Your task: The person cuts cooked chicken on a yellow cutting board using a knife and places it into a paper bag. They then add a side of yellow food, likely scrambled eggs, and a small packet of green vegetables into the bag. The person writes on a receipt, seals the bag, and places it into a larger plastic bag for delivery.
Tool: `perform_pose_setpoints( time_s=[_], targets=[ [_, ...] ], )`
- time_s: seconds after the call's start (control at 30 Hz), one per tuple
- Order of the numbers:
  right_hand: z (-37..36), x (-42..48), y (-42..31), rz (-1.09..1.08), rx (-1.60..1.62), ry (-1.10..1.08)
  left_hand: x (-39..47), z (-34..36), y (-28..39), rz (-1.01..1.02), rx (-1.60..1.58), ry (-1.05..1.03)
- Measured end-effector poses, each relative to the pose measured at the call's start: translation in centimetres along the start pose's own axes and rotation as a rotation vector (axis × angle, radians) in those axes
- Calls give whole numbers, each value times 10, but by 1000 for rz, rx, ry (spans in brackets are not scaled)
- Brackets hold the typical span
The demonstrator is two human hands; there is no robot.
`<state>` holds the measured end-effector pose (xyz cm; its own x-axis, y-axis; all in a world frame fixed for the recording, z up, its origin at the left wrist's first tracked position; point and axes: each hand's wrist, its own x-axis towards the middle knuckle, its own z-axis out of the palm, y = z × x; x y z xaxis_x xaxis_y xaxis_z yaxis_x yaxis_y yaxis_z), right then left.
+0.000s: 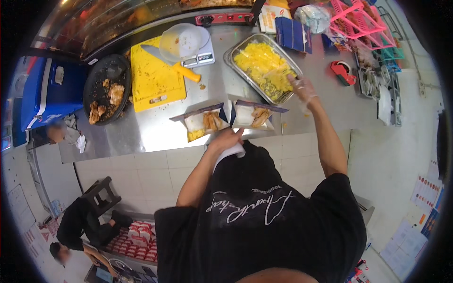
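My right hand (300, 86), in a clear plastic glove, is at the right edge of a clear tray (244, 76) of yellow scrambled egg (263, 63); its fingertips touch or overlap the egg, and whether they grip any cannot be told. My left hand (226, 139) is at the counter's front edge, just below two open paper food boxes. The left box (173, 118) holds white rice (194, 122), chicken pieces (211, 121) and some yellow egg. In the right box (279, 107) are rice and chicken (261, 116). Whether the left hand grips anything is unclear.
A yellow cutting board (155, 88) bears a knife (186, 72), beside a digital scale (203, 56) with a plastic bowl (173, 42). Left of them stand a black pan (118, 67) with chicken and a blue cooler box (53, 92). A red tape dispenser (343, 73) and pink baskets (361, 21) are at right. Another person (76, 223) is at lower left.
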<state>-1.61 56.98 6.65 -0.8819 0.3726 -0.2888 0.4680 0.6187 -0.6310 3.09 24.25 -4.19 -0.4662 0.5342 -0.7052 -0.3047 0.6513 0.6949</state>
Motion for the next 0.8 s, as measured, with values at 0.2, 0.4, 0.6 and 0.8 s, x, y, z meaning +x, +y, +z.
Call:
perform_pose_setpoints(
  time_s=[0.2,0.4,0.6,0.8],
  targets=[
    [-12,-114,-71,48,395,-160,20,26,-22,-4,-224,48],
    [96,-139,-21,-160,49,-143,9,27,-17,-17,-279,32],
    [154,-140,-21,-210,-451,-191,0,27,-11,16,-316,50],
    [165,-149,6,-268,-96,-70,5,34,-17,100,-369,80]
  ],
)
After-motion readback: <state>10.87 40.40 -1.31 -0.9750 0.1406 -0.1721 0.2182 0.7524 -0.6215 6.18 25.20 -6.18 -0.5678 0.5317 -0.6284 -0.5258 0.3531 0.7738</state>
